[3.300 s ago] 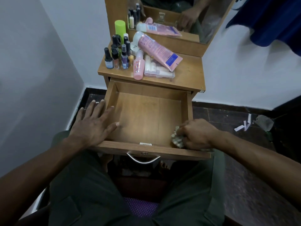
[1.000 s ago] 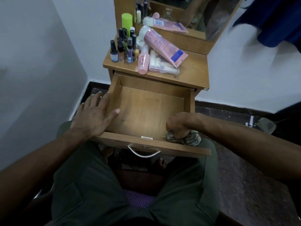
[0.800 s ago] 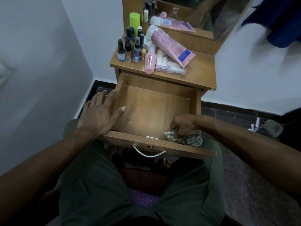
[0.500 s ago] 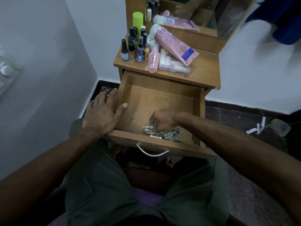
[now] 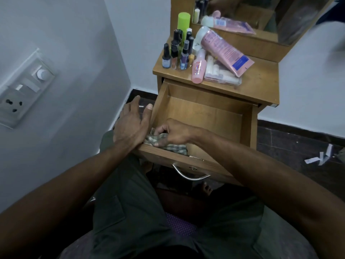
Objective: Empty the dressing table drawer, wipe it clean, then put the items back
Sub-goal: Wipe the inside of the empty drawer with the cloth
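Observation:
The wooden drawer (image 5: 209, 113) of the dressing table stands pulled out, its bottom bare. My right hand (image 5: 173, 133) grips a crumpled checked cloth (image 5: 168, 144) in the drawer's near left corner. My left hand (image 5: 132, 128) rests flat over the drawer's left wall, fingers straight. On the tabletop (image 5: 261, 85) lie a large pink tube (image 5: 224, 49), a small pink bottle (image 5: 198, 67), a clear packet (image 5: 220, 75), several small dark bottles (image 5: 179, 51) and a green cylinder (image 5: 183, 22).
A mirror (image 5: 252, 14) rises behind the tabletop. A wall with a switch panel (image 5: 20, 86) stands close on the left. Scraps of paper (image 5: 321, 157) lie on the dark floor at the right. My knees in green trousers sit under the drawer's handle (image 5: 190, 174).
My right hand has slid the cloth along the drawer's front from the right corner to the left corner. My left hand has stayed on the left wall. The view shifted rightward.

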